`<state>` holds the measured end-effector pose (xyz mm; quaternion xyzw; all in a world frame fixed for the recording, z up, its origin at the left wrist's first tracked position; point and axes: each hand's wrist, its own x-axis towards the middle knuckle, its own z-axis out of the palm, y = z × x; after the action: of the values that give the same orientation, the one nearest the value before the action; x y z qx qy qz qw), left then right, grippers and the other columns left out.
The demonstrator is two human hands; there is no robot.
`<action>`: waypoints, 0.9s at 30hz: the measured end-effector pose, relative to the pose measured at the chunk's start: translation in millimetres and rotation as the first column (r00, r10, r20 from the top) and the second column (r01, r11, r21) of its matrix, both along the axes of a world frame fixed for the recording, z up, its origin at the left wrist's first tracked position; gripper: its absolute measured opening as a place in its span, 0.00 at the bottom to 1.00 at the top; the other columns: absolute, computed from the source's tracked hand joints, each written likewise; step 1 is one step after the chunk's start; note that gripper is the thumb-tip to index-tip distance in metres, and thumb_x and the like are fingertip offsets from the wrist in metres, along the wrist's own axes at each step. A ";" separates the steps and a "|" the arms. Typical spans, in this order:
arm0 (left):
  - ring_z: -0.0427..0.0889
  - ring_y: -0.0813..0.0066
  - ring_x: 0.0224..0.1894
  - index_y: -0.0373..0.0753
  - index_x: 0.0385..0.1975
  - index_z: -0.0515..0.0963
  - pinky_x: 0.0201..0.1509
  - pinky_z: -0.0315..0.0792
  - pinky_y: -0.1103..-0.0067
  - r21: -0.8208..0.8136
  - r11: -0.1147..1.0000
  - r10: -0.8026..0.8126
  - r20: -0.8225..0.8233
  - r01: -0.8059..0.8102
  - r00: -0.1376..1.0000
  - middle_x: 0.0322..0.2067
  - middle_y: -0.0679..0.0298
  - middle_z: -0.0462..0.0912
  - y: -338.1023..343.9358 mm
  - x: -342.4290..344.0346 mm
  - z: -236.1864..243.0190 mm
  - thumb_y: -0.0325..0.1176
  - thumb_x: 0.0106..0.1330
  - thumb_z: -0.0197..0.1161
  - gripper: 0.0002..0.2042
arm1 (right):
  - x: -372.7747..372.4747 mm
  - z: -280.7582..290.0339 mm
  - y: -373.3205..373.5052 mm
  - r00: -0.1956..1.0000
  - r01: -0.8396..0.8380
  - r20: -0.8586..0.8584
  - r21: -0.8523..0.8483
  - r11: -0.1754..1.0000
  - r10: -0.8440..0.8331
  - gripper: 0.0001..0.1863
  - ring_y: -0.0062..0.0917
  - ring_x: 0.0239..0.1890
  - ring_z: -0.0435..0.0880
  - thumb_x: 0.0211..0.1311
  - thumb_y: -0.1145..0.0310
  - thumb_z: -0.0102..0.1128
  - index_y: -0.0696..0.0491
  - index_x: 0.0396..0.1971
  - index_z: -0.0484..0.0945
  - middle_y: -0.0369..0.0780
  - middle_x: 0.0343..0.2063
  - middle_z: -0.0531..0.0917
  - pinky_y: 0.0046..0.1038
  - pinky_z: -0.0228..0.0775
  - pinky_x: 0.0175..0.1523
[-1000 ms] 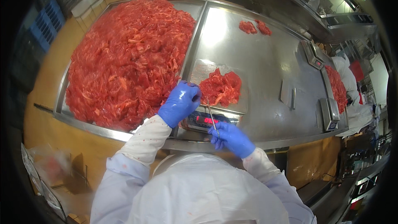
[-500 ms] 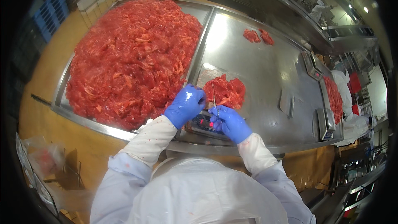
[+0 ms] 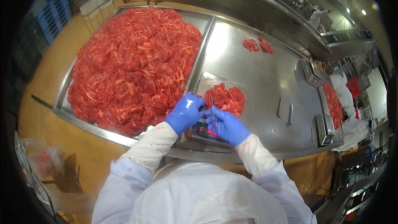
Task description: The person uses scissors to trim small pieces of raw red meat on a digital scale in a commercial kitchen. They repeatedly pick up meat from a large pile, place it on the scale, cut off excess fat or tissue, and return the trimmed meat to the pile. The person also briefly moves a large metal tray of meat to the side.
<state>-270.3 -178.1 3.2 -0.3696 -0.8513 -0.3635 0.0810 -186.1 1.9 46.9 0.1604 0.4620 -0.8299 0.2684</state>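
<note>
A flat heap of red raw meat (image 3: 227,100) lies on the metal plate of a weighing scale (image 3: 209,79) in front of me. Beside its near left edge, my left hand (image 3: 186,112), in a blue glove, is closed with the fingertips pinched together; anything between them is hidden. My right hand (image 3: 229,127), gloved in blue too, is closed around a slim, pointed metal tool (image 3: 212,96). This tool points away from me over the meat; whether it is tweezers or scissors I cannot tell. Both hands nearly touch above the scale's red-lit display (image 3: 206,131).
A large mound of raw meat (image 3: 137,66) fills the steel tray (image 3: 97,129) on the left. Two small meat pieces (image 3: 250,45) lie at the far side of the steel table (image 3: 261,74). More scales (image 3: 324,128) stand at the right, near co-workers in white (image 3: 352,132).
My right hand has come slightly closer to the left one, the tool still over the meat. The left hand stays closed at the scale's edge. The whole view has shifted a little.
</note>
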 end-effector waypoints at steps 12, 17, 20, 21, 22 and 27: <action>0.80 0.47 0.41 0.38 0.32 0.81 0.46 0.75 0.64 -0.044 0.996 0.081 -0.052 -0.084 0.995 0.34 0.50 0.81 37.9 -13.1 7.8 0.29 0.54 0.66 0.07 | 34.9 25.4 53.0 0.944 0.278 -0.182 -0.013 0.960 -0.276 0.18 0.18 0.27 0.77 0.72 0.57 0.56 0.56 0.48 0.79 0.35 0.30 0.81 0.19 0.70 0.34; 0.84 0.57 0.33 0.37 0.33 0.81 0.39 0.76 0.69 -0.104 0.924 0.381 0.281 -0.367 0.881 0.31 0.49 0.83 -37.2 -65.0 -5.1 0.25 0.53 0.64 0.07 | 61.9 36.1 92.5 0.860 0.477 -0.180 -0.048 0.877 -0.478 0.19 0.17 0.28 0.78 0.72 0.54 0.57 0.56 0.48 0.78 0.34 0.28 0.81 0.18 0.69 0.33; 0.84 0.71 0.32 0.36 0.34 0.81 0.37 0.77 0.75 0.181 0.898 0.281 0.462 -0.400 0.841 0.29 0.62 0.84 -85.1 -76.9 11.2 0.25 0.56 0.61 0.07 | 79.1 23.0 117.7 0.766 0.622 -0.125 -0.102 0.776 -0.630 0.20 0.17 0.28 0.78 0.71 0.54 0.57 0.56 0.48 0.78 0.34 0.28 0.81 0.18 0.69 0.32; 0.84 0.74 0.31 0.35 0.34 0.81 0.36 0.77 0.78 0.213 0.878 0.205 0.641 -0.428 0.740 0.28 0.65 0.83 -83.8 -68.1 43.9 0.24 0.57 0.60 0.07 | 86.0 16.0 129.9 0.775 0.601 -0.203 -0.057 0.797 -0.599 0.20 0.19 0.28 0.79 0.72 0.54 0.56 0.56 0.49 0.78 0.35 0.28 0.81 0.20 0.69 0.33; 0.84 0.72 0.32 0.34 0.39 0.81 0.36 0.78 0.77 0.289 0.850 0.131 0.694 -0.440 0.708 0.30 0.61 0.84 -93.7 -67.1 52.5 0.27 0.58 0.60 0.10 | 86.8 11.1 134.3 0.771 0.613 -0.219 -0.004 0.790 -0.599 0.20 0.19 0.29 0.79 0.72 0.54 0.56 0.56 0.49 0.77 0.35 0.29 0.81 0.21 0.69 0.33; 0.84 0.71 0.42 0.34 0.46 0.81 0.48 0.76 0.75 -0.042 0.920 0.391 0.163 -0.390 0.906 0.42 0.58 0.86 -101.8 -69.6 3.0 0.35 0.60 0.66 0.17 | 82.7 19.9 127.5 0.788 0.563 -0.379 0.124 0.817 -0.485 0.21 0.22 0.31 0.79 0.73 0.54 0.53 0.58 0.51 0.75 0.37 0.31 0.81 0.24 0.69 0.37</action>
<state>-339.9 -279.9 6.2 -0.1602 -0.9132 -0.3663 0.0786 -103.4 129.4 66.8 0.1717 0.5298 -0.8271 -0.0760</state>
